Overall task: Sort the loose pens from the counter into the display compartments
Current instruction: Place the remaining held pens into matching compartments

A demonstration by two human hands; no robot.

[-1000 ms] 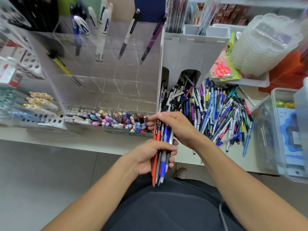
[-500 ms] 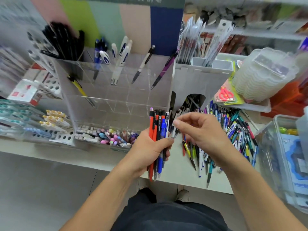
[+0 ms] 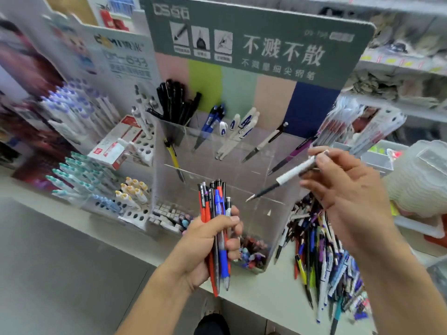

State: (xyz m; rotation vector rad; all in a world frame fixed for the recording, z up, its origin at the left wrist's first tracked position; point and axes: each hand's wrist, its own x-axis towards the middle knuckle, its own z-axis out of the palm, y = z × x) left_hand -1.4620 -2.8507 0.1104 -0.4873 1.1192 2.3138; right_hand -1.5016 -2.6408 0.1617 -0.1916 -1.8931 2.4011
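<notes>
We see the left hand [image 3: 205,247] curled round a bundle of pens [image 3: 216,228], red, black and blue, held upright with their clicker ends up, just in front of the clear display case [image 3: 217,165]. The right hand [image 3: 338,187] is raised over the case's right side and pinches a single white-and-black pen [image 3: 287,176] at its back end; the pen slants down to the left, its tip over the open compartments and touching nothing we can make out. Below that hand, the pile of loose pens [image 3: 321,257] lies on the tabletop [image 3: 266,293] just right of the case. A few pens already lean in the rear compartments. On the green header board [image 3: 254,39] behind the case we read "DS" and the large characters "不溅不散"; the smaller line beneath is too blurred for us to read surely, as is the white card further left
</notes>
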